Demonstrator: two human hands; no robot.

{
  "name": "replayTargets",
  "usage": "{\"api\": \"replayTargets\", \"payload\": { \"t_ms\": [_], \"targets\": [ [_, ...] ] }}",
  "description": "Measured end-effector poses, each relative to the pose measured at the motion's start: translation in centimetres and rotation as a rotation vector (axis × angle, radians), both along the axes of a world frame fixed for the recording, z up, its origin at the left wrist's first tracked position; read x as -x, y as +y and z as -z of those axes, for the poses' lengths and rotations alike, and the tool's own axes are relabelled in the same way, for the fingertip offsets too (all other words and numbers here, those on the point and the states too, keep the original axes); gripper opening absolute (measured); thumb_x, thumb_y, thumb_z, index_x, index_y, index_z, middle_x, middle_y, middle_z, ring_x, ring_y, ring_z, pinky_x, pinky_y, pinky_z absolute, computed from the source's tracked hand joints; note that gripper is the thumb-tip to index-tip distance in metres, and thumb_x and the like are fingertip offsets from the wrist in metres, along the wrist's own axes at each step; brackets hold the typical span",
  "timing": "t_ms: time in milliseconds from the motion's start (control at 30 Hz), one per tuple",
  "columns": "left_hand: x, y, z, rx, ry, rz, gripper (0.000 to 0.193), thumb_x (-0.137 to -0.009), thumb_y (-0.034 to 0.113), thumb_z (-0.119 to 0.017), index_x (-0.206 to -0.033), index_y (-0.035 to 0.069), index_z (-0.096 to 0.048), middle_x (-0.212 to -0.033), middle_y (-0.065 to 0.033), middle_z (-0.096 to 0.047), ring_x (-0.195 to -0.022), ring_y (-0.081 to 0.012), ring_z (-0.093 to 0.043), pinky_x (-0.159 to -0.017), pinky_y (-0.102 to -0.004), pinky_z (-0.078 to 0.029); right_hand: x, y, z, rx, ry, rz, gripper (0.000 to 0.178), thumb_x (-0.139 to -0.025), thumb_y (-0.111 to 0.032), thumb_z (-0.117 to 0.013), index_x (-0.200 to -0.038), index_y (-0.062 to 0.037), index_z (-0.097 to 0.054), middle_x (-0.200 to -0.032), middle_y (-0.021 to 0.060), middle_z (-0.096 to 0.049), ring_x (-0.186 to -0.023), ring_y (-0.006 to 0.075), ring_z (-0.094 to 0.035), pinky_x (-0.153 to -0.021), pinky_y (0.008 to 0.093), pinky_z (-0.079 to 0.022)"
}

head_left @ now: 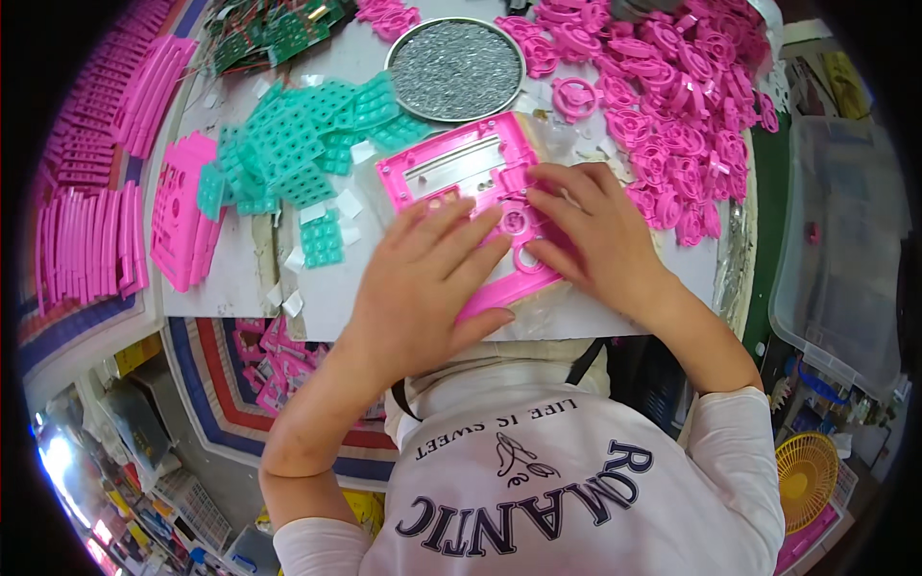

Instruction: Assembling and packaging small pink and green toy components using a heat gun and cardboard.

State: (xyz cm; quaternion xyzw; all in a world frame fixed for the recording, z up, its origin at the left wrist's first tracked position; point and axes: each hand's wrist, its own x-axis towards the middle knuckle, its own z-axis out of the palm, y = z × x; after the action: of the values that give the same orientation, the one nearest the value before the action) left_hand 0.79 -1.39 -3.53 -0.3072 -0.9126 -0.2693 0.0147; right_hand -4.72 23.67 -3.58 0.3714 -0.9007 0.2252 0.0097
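Observation:
A pink plastic casing (413, 180) lies tilted on the table in front of me, with a long slot at its far side. My left hand (423, 274) rests over its left and near part, fingers stretched out and spread. My right hand (600, 235) reaches in from the right, its bent fingers apart and touching the casing's right side. Between the hands, a round pink part (516, 221) sits on the casing. Close by, a pink ring (526, 257) lies at my right thumb. My left fingers hide some of the casing's middle.
Beyond the casing stands a round tray (456, 69) of small metal pieces. Teal button pads (298, 134) lie to the left, pink ring parts (672, 106) are heaped on the right. Circuit boards (279, 34) lie at the far left; stacked pink panels (91, 245) line the left side.

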Motion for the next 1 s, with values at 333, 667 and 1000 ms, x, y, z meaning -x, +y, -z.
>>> {"api": "replayTargets", "payload": {
  "t_ms": [333, 667, 1000],
  "targets": [
    [0.1, 0.9, 0.5, 0.082, -0.012, 0.027, 0.053, -0.083, 0.035, -0.076, -0.13, 0.011, -0.067, -0.145, -0.0123, -0.058, -0.137, -0.0347, -0.049, -0.117, -0.0523, -0.034, 6.9, 6.4, -1.6, -0.033, -0.162, 0.279, 0.022, -0.085, -0.013, -0.072, -0.106, -0.0048, -0.073, -0.097, 0.0099, -0.074, -0.087, 0.0261, -0.069, -0.078, 0.0394, -0.055],
    [-1.4, 0.9, -0.1, -0.145, 0.077, -0.082, 0.041, -0.075, 0.01, -0.08, -0.114, 0.007, -0.071, -0.132, -0.0157, -0.064, -0.126, -0.0399, -0.057, -0.106, -0.0517, -0.044, 7.1, 4.6, -0.6, -0.166, 0.06, 0.052, 0.016, -0.083, -0.012, -0.073, -0.098, -0.007, -0.071, -0.093, 0.0091, -0.068, -0.092, 0.0312, -0.064, -0.078, 0.0422, -0.053],
    [-5.0, 2.3, -0.9, -0.436, -0.133, -0.252, 0.028, -0.08, 0.006, -0.079, -0.106, 0.005, -0.071, -0.105, -0.0101, -0.07, -0.087, -0.0287, -0.066, -0.075, -0.0386, -0.053, 4.5, 4.1, 1.4, 0.007, 0.075, 0.001, 0.024, -0.08, -0.006, -0.07, -0.105, -0.0084, -0.071, -0.097, 0.0095, -0.066, -0.09, 0.0304, -0.062, -0.075, 0.041, -0.054]
  ]
}}
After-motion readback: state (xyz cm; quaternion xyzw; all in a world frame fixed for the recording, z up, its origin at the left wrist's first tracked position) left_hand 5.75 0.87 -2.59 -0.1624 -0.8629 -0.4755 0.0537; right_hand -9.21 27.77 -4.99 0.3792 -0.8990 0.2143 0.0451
